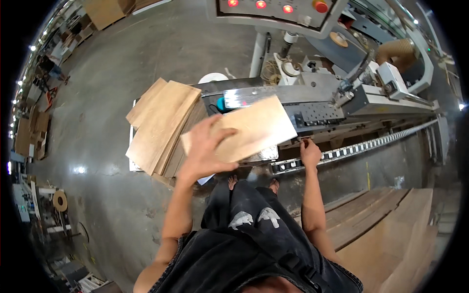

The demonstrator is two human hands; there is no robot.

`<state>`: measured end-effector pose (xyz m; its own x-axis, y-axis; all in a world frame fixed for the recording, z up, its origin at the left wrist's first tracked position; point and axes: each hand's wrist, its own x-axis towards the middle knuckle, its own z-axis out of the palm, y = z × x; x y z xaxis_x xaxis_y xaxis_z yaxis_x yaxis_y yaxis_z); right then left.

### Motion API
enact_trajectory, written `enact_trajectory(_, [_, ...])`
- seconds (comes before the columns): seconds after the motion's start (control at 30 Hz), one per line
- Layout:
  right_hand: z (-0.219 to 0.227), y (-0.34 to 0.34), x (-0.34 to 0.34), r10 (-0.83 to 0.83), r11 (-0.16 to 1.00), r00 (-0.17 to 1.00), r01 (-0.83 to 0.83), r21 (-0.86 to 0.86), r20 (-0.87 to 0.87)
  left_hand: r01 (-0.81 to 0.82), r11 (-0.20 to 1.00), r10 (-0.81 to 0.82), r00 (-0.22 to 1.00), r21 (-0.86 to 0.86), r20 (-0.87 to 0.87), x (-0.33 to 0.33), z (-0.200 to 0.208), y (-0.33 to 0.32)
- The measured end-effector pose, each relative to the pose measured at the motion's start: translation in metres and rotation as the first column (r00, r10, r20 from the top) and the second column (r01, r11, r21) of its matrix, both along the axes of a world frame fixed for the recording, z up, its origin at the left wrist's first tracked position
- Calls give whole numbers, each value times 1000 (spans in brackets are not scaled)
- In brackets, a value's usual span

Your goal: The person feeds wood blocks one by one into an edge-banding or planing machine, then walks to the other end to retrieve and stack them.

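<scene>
Steadying the wooden panel [264, 123] is best done evenly by the splayed left grip [202, 150]; closure of the right grip [310, 154], at the machine bed's [243, 96] near edge, cannot be told.

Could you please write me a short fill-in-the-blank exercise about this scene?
1. The ____ hand is in front of one end of the single board.
2. The stack of boards lies on the ____ side of the picture, seen from the single board.
3. The round lit buttons on the panel glow ____.
4. The knee patches on the dark trousers are ____.

Missing words: left; left; red; white.
</scene>
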<state>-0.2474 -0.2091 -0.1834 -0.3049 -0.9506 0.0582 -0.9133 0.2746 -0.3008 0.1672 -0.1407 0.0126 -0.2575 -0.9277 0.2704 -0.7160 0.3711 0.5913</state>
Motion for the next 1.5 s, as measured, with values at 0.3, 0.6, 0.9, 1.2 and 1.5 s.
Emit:
enact_trajectory(0.3, [7,1,2,13,999,1000,-13,-32,26,159,986,-161,986,40,44,-83,-152,-79])
enact_trajectory(0.6, [9,3,4,41,999,998,-42,9,38,193,978,-200,976,78,88,-122,-166,-104])
enact_trajectory(0.9, [5,42,114,110,982,984,-86,-169,139,147,988,-151,980,46,130,-125,-165,-118])
enact_trajectory(1.2, [-10,14,172,110,985,750,6,-173,652,155,984,-163,984,90,77,-128,-158,-129])
enact_trajectory(1.5, [15,2,153,112,992,787,-58,-108,606,12,980,-12,1000,199,2,-111,-147,-100])
